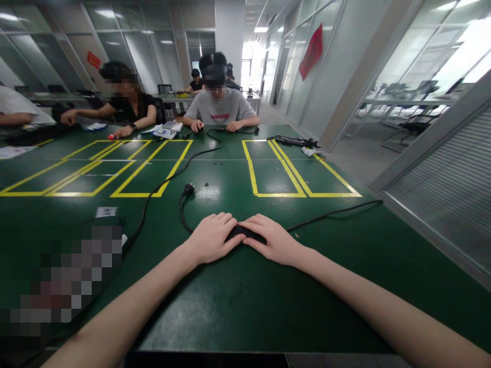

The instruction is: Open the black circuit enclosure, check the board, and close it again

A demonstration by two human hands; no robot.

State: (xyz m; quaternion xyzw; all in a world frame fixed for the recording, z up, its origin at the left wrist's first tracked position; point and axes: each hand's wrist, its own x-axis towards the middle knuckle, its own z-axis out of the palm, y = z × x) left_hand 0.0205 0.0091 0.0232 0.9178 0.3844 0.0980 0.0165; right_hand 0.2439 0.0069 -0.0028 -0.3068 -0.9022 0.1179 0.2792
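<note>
A black power adapter (245, 232) lies on the green table (215, 312), mostly covered by my two hands. My left hand (215, 236) is closed over its left end, with fingers on the far side and thumb on the near side. From the right, my right hand (267, 238) grips the other end in the same way. My thumb tips nearly meet over the middle. A black cord leaves the left end and curls to a plug (188, 189) beyond my left hand. Another thin black cable (337, 210) runs from the right end toward the table's right edge.
Yellow tape outlines (282, 195) mark the table. A long black cord (169, 179) crosses it toward a pixelated object (76, 278) at left. Black folded gear (295, 141) lies far right. A person (220, 105) opposite handles a cord; others sit at left.
</note>
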